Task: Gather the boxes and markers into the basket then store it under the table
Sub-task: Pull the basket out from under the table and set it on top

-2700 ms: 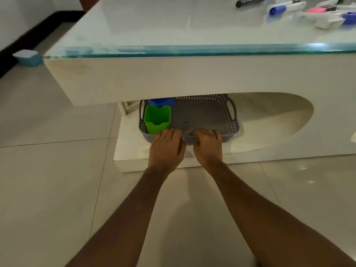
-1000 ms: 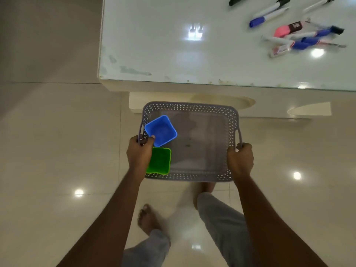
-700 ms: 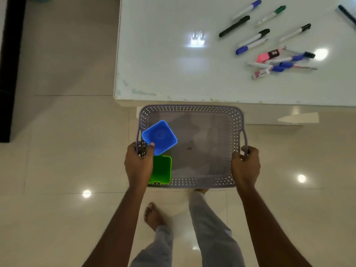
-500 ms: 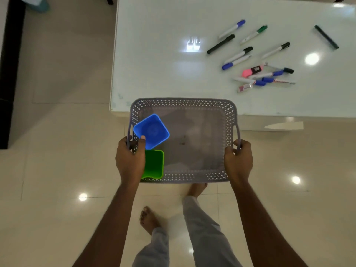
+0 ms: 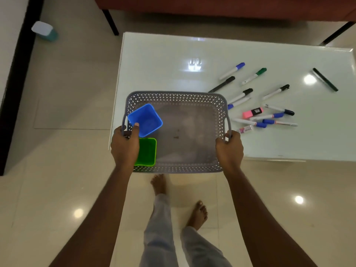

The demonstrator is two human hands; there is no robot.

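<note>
Glossy beige floor tiles (image 5: 63, 97) surround a white glass-topped counter (image 5: 163, 60), over whose near-left corner a person holds a grey perforated basket (image 5: 185, 97). The left hand (image 5: 124, 147) is closed on the basket's left handle, thumb resting on the rim of a blue box (image 5: 146, 119); its fingers wrap under the handle, out of sight. A green box (image 5: 147, 151) sits just right of that hand, its left edge covered by it. The right hand (image 5: 229, 149) is clenched around the right handle. Beyond the right hand's fingers, markers (image 5: 269, 116) lie scattered on the counter, some overlapping; their labels are unreadable. A dark-legged red seat (image 5: 212, 6) is cut off at the top edge.
</note>
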